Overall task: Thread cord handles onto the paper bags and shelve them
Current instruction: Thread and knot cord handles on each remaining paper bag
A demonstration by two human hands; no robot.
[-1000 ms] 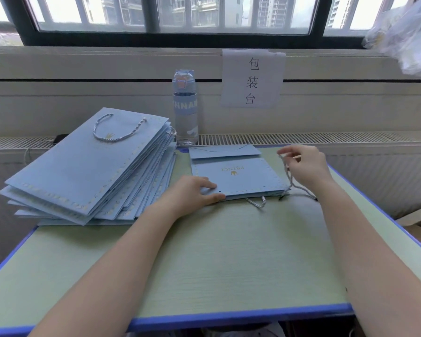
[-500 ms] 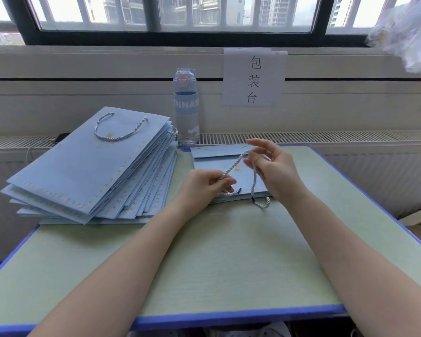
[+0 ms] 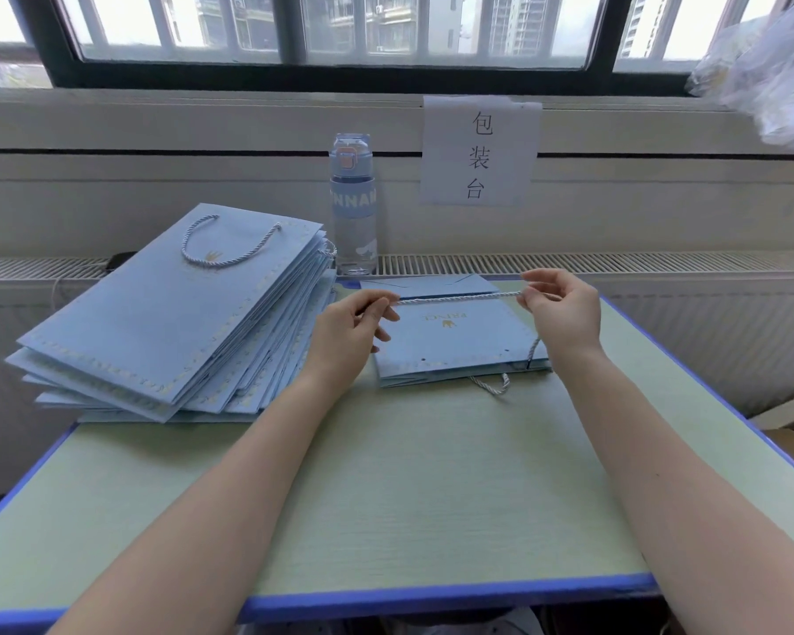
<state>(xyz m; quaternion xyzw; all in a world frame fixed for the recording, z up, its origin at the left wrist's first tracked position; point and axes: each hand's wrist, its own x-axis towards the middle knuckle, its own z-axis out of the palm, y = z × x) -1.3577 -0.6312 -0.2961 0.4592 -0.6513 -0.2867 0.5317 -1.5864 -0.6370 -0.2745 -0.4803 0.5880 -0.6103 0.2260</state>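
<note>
A flat light-blue paper bag (image 3: 454,343) with a gold crown print lies on the table's far middle. A white twisted cord (image 3: 459,297) is stretched level above it. My left hand (image 3: 354,332) pinches one end and my right hand (image 3: 562,311) pinches the other. From my right hand the cord drops to a hole at the bag's near right corner. Another cord loop (image 3: 493,386) pokes out at the bag's near edge.
A tall stack of blue bags (image 3: 170,323) with cord handles fills the table's far left. A clear water bottle (image 3: 353,206) stands behind, by a paper sign (image 3: 480,151) on the wall. The table (image 3: 432,497) has a blue front edge.
My hands have moved apart and pulled the cord straight over the bag. One second ago my left hand pressed on the bag while the right hand lifted the cord at the right.
</note>
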